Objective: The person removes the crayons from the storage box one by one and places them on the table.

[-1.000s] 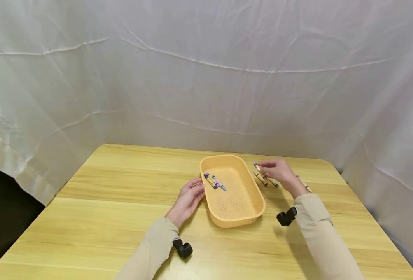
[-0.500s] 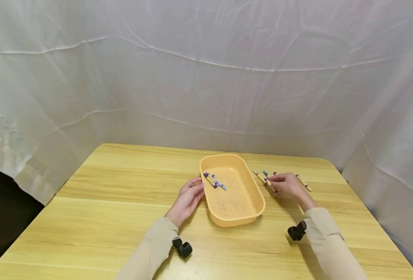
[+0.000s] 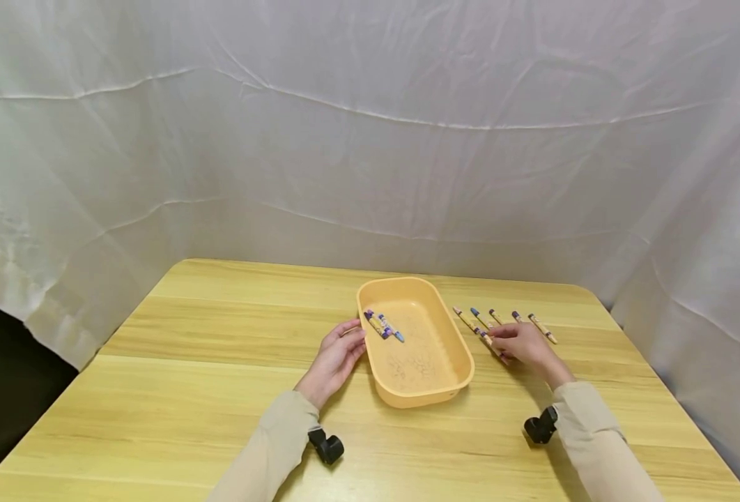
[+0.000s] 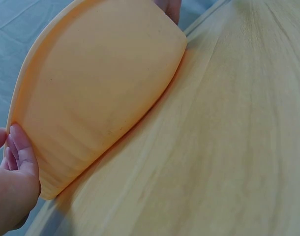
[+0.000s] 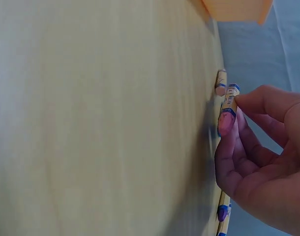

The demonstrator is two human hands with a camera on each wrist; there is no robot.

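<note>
A person in beige sleeves sits at a pale, wood-grain table (image 3: pixel 219 335), with a shallow, oblong, peach-coloured plastic tray (image 3: pixel 421 390) as the centre of the scene. Left of the tray, the left hand (image 3: pixel 335 359) rests against its long side wall, fingers nearly straight and lying flat on the plastic; the left wrist view shows the fingertips (image 4: pixel 22 147) touching the rim rather than curling round it. The hand appears placed there to steady the tray, which holds nothing else in its grasp.

Inside the tray, near its far left corner, lie paper-wrapped crayons (image 3: pixel 384 325) in a small cluster (two at least can be counted; a third may be tucked among them, too small to tell).

Right of the tray, more crayons lie on the table in a loose row, side by side and angled alike: five can be counted, among them the wrapped crayon nearest the tray (image 3: pixel 464 317), a blue-tipped one (image 3: pixel 478 316) and the far-right one (image 3: pixel 543 328). The right hand (image 3: pixel 523 346) sits on the near end of that row. Its fingers are curled, and the right wrist view shows thumb and forefinger pinching a blue-and-yellow wrapped crayon (image 5: pixel 229 104) by its end, close above the tabletop, with another crayon end (image 5: pixel 220 82) just beyond it. The grip is light and at the tip, apparently suited to so thin a stick. A black wrist-camera mount (image 3: pixel 541 425) shows at each cuff, and white cloth (image 3: pixel 370 139) hangs behind the table.
</note>
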